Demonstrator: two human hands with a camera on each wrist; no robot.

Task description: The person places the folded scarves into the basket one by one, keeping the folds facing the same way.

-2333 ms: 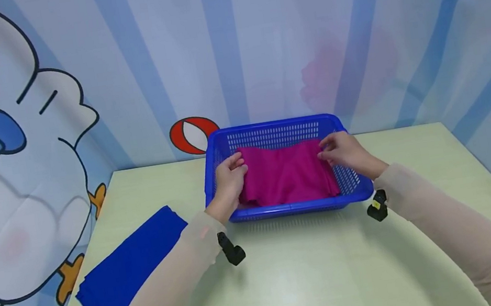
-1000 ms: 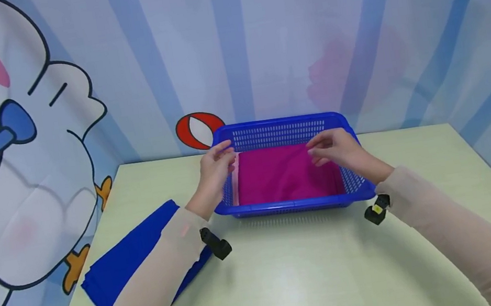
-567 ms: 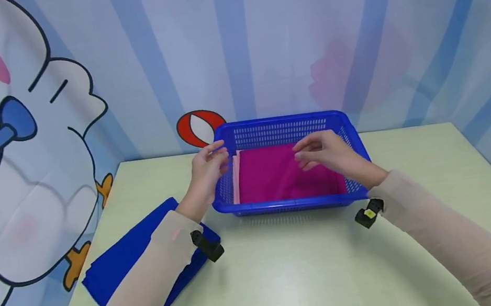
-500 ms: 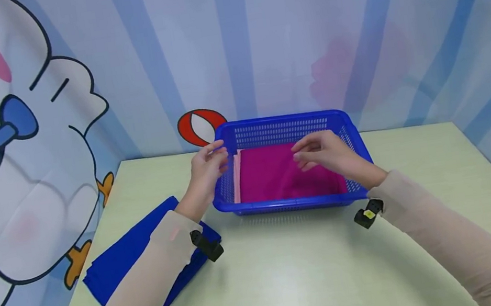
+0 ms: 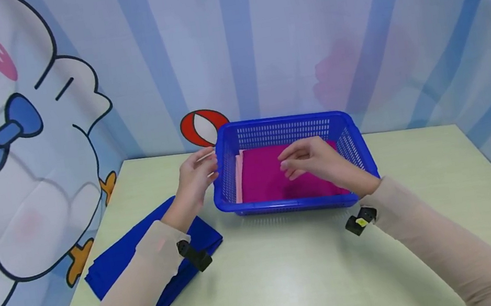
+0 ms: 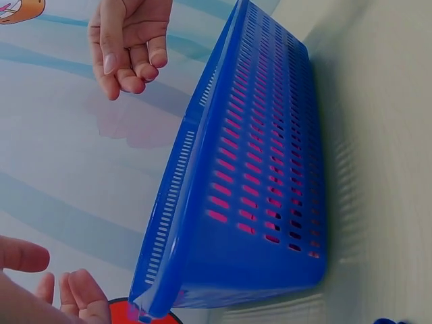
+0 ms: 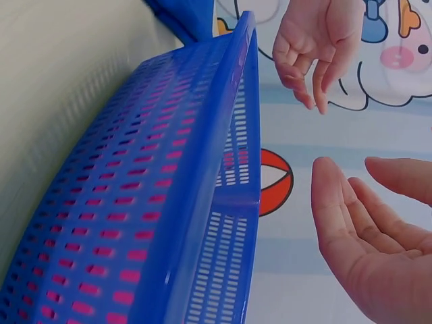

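Head view, from my remote seat: the blue basket (image 5: 291,203) stands upright toward the back of the pale table (image 5: 292,273). Magenta cloth (image 5: 258,175) lies flat inside it; along its left edge I note a strip of pale pink cloth (image 5: 238,180).

Right hand (image 5: 310,159) hangs over the magenta cloth, inside the outline of the rim. Fingers loosely bent and thumb apart from them; on the right wrist feed I see a clear gap between thumb and fingertips. Left hand (image 5: 194,176) is just outside the basket's left rim, fingers spread a little and slightly bent; the left wrist feed shows them clear of the rim.

Both wrist feeds give me the basket's slotted wall, magenta showing through the slots.

Folded blue cloth (image 5: 206,238) rests on the table left of the basket, partly hidden by the left sleeve (image 5: 124,298). I log a black wrist camera (image 5: 196,256) at that cuff. Behind everything, a striped backdrop (image 5: 280,36) with a printed red-and-white ball (image 5: 189,129) beside the basket's far left corner.
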